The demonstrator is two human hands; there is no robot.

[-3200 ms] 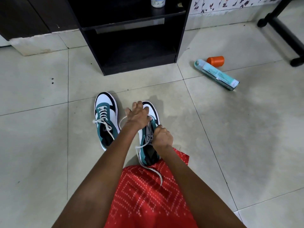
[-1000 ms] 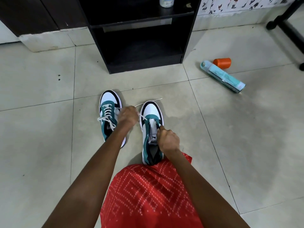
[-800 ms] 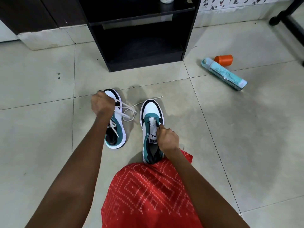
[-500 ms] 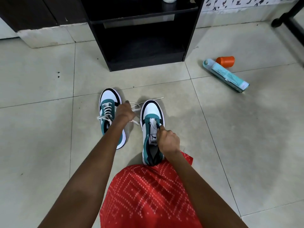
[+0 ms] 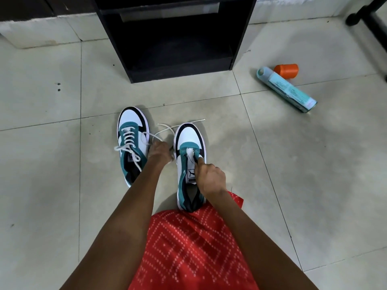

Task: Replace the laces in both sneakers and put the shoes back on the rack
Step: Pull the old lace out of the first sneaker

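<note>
Head view, looking down at a pale tiled floor [image 5: 314,164]. Two sneakers, white, teal and black, stood side by side with toes pointing far, close to each other but not touching. One, the laced sneaker [image 5: 132,141], stood on the left with a white lace threaded through its eyelets and its ends lying loose over the opening. The other, the unlaced sneaker [image 5: 188,137], stood on the right with bare eyelets and its heel just beside a red patterned garment [image 5: 194,248] in the near foreground. One loose lace [image 5: 167,127] lay in a curve on the floor between and beyond the two toes. Two hands were in view. The left hand [image 5: 160,150], between the sneakers, was closed in a fist round the near part of the loose lace. The right hand [image 5: 210,178], fingers curled, pinched the tongue of the unlaced sneaker. One black rack [image 5: 113,49] stood at the far centre, its lowest shelf open towards the sneakers. To the far right lay one teal spray can [image 5: 287,88] on its side, with one orange cap [image 5: 286,70] just beside it. One dark furniture leg [image 5: 370,15] crossed the far right corner.
</note>
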